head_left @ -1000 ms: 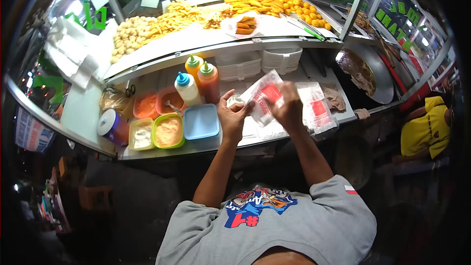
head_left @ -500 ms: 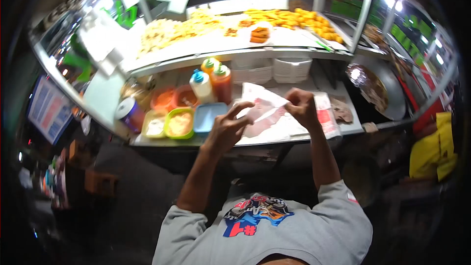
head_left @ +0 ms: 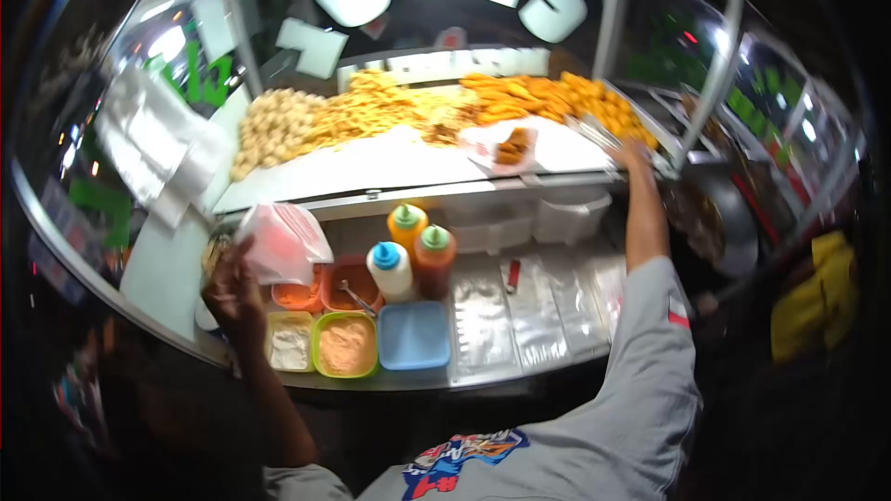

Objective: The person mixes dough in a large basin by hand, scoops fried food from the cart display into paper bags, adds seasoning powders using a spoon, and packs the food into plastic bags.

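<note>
My left hand (head_left: pixel 232 286) is closed on a white paper bag with red print (head_left: pixel 286 246), held up over the sauce tubs at the left. At the right end of the display shelf, my right hand (head_left: pixel 633 158) grips the handle end of metal tongs (head_left: pixel 596 133). The tongs lie low against a pile of golden fried pieces (head_left: pixel 594 102). Further left on the shelf, fries (head_left: pixel 371 107) sit beside small round pale pieces (head_left: pixel 278 125). A paper bag holding browned food (head_left: pixel 478 144) rests near the shelf's front edge.
Below stand a white bottle (head_left: pixel 390 271), a red sauce bottle (head_left: pixel 433 260) and a yellow one (head_left: pixel 406 223). A green tub of pinkish sauce (head_left: pixel 346 345) adjoins a blue-lidded tub (head_left: pixel 414 335). Clear plastic bags (head_left: pixel 483 325) line the counter; a metal pan (head_left: pixel 733 223) is at right.
My hands have moved apart from above the counter. The left went leftward with the paper bag; the right reached up to the tongs on the shelf. The camera view has shifted.
</note>
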`<state>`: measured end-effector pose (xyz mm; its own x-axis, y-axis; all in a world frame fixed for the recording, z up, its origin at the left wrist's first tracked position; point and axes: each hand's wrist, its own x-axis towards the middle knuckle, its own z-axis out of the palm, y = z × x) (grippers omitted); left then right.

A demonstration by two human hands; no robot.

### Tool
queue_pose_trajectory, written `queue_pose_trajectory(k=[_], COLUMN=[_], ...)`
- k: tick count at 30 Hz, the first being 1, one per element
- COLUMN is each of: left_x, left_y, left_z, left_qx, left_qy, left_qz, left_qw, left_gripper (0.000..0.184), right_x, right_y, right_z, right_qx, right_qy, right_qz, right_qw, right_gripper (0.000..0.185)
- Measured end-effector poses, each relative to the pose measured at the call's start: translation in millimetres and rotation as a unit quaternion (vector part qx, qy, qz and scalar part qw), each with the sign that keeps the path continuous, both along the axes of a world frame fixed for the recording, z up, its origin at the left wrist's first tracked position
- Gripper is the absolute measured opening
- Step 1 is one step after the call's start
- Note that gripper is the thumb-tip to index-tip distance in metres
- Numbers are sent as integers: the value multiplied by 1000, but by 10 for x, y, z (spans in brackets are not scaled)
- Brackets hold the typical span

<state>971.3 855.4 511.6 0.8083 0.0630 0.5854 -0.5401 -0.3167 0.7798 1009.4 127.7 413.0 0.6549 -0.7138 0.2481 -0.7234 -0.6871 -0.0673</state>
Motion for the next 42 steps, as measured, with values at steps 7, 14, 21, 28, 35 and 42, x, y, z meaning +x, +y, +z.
queue_pose_trajectory(k=[7,14,21,28,35,42], left_x=[752,1443,1658,1311,1285,1548], left_y=[735,505,561,1279,1279,829], left_z=[346,806,469,277,185,76], left_qx=[-39,-31,37,-21,-17,181], left_qy=[-82,-175,-137,-69,-73,-140], left_qz=[26,-126,-54,-58,-80,-59], left_qw=[996,976,988,996,994,972], left_gripper=[38,45,46,43,41,43], right_x=[8,1090,2492,2824,2763,3616], right_y=[-520,2102,5298,5250,5390,6415], right_z=[218,1865,1090,910,1520,239], right_qx=[150,-111,-136,-183,-147,-184], right_qy=[-15,-28,74,122,138,-12], right_qz=[113,431,561,475,489,519], right_qw=[982,895,813,852,849,834], right_gripper=[63,54,23,16,20,19])
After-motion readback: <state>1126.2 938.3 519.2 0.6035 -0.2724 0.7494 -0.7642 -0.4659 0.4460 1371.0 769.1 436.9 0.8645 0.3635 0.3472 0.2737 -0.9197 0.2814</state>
